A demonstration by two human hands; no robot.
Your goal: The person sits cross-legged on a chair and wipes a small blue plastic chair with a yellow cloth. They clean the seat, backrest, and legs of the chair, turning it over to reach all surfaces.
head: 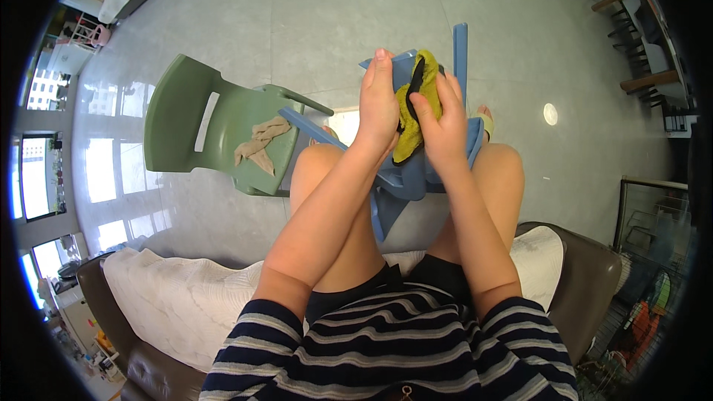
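A yellow-green plush cloth with black edging (428, 89) is bunched in my right hand (445, 120), its thumb pressed on the dark border. My left hand (380, 100) stands edge-on at the cloth's left side, thumb pointing away from me. Its fingers are mostly hidden, so its grip is unclear. Beneath both hands a blue plastic chair (409, 181) is tipped over between my knees, with one leg (460, 61) sticking out beyond my right hand. Cloth and hands cover much of the chair.
To the left stands a green plastic chair (184, 117) with a crumpled beige cloth (262, 142) on its seat. I sit on a brown leather sofa (590, 267) with a white quilted cover (178, 289). A wire rack (652, 223) is at the right.
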